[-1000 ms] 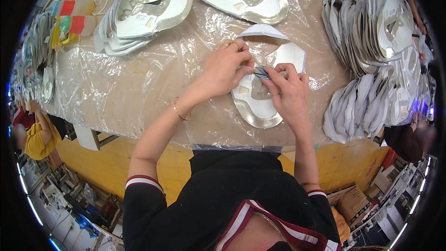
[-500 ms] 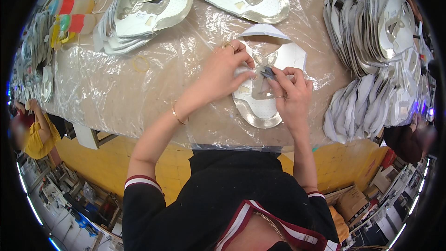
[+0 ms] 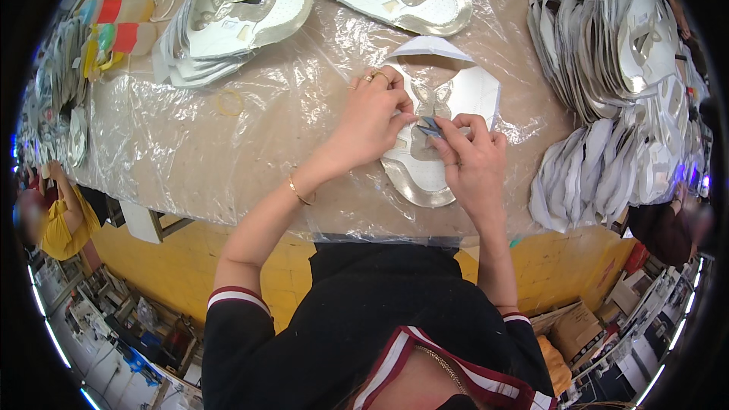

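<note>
Both forearms extend forward. Left hand [image 3: 372,118] palm-down, fingers curled. Right hand [image 3: 472,161] beside it, fingertips pinched, almost touching.

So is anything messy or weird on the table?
Nothing really stands out. The plastic sheet over the table is wrinkled, and a lone yellow rubber band lies loose on it. The silver-white cut pieces sit in stacks.

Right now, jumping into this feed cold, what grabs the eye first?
The two hands at the table's middle: the left hand presses a flat white and silver cut piece while the right hand pinches a small grey-blue tool over it. Next, the big fanned stacks of like pieces at the right, and shorter piles at the upper left on the plastic sheet.
</note>
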Motion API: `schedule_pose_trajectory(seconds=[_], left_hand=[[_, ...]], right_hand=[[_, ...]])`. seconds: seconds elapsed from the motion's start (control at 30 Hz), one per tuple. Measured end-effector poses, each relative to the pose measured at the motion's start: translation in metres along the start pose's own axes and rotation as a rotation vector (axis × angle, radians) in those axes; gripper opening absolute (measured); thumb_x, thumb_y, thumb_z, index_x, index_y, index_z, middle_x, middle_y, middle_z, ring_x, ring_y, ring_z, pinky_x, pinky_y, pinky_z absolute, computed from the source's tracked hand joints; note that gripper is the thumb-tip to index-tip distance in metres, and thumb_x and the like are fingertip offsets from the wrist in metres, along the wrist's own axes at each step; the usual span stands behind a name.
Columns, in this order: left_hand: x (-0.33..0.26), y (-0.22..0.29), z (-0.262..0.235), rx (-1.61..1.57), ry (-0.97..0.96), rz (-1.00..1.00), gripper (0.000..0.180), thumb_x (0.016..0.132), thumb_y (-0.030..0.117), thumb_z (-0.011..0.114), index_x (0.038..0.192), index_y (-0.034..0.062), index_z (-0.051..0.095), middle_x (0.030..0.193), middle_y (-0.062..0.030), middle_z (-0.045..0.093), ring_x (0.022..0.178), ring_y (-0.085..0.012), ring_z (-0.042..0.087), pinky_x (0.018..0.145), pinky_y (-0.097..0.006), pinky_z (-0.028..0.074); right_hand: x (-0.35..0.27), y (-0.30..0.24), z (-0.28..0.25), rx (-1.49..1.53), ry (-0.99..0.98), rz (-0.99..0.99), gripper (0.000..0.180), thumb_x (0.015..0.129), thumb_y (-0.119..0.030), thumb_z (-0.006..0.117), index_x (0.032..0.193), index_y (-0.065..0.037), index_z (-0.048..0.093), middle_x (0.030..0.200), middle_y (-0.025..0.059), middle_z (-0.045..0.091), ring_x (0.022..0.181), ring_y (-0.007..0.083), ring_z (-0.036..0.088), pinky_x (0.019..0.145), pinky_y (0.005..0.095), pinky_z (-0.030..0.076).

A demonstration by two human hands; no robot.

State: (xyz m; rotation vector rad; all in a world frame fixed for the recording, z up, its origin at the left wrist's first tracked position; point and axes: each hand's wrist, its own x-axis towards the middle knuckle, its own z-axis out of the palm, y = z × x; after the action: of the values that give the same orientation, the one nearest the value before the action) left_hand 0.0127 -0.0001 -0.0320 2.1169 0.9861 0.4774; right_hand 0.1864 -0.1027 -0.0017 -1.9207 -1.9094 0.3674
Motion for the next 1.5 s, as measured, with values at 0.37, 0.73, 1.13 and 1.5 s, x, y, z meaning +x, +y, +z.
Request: schedule_pose_trajectory(seconds=[0.37, 0.73, 1.13, 1.5], left_hand=[[0.001, 0.001, -0.007, -0.018, -0.032, 0.007, 0.012, 0.083, 0.014, 0.072, 0.083, 0.0040, 0.065, 0.102, -0.0108, 0.054, 0.096, -0.0304, 0.053, 0.093, -0.041, 0.037], [-0.014, 0.002, -0.010, -0.130, 0.397, -0.141, 0.029, 0.089, 0.012, 0.070, 0.111, 0.0020, 0.055, 0.107, -0.0071, 0.053, 0.091, -0.0162, 0.053, 0.072, -0.028, 0.046], [-0.029, 0.033, 0.009, -1.019, 0.229, -0.495, 0.051, 0.092, 0.018, 0.070, 0.130, -0.0067, 0.047, 0.109, -0.0140, 0.061, 0.087, -0.0118, 0.061, 0.070, -0.028, 0.053], [-0.040, 0.069, -0.035, -0.996, 0.127, -0.513, 0.028, 0.099, 0.018, 0.062, 0.110, -0.0066, 0.066, 0.096, -0.0044, 0.070, 0.085, -0.0061, 0.060, 0.073, -0.025, 0.049]], right_hand=[[0.001, -0.001, 0.021, -0.008, 0.097, -0.067, 0.025, 0.085, -0.016, 0.073, 0.110, -0.015, 0.074, 0.096, -0.0009, 0.061, 0.067, 0.0130, 0.057, 0.073, 0.0326, 0.032], [-0.011, 0.001, 0.007, 0.015, 0.060, -0.004, 0.028, 0.084, -0.014, 0.074, 0.112, -0.013, 0.074, 0.099, 0.0004, 0.061, 0.067, 0.0117, 0.056, 0.079, 0.0319, 0.034], [-0.022, 0.001, 0.018, 0.233, 0.155, 0.073, 0.032, 0.084, -0.017, 0.074, 0.116, -0.013, 0.072, 0.101, 0.0015, 0.062, 0.070, 0.0128, 0.054, 0.078, 0.0305, 0.036], [-0.028, -0.024, -0.025, 0.176, 0.322, 0.022, 0.038, 0.080, -0.016, 0.078, 0.117, -0.012, 0.072, 0.099, 0.0010, 0.062, 0.072, 0.0131, 0.052, 0.077, 0.0306, 0.036]])
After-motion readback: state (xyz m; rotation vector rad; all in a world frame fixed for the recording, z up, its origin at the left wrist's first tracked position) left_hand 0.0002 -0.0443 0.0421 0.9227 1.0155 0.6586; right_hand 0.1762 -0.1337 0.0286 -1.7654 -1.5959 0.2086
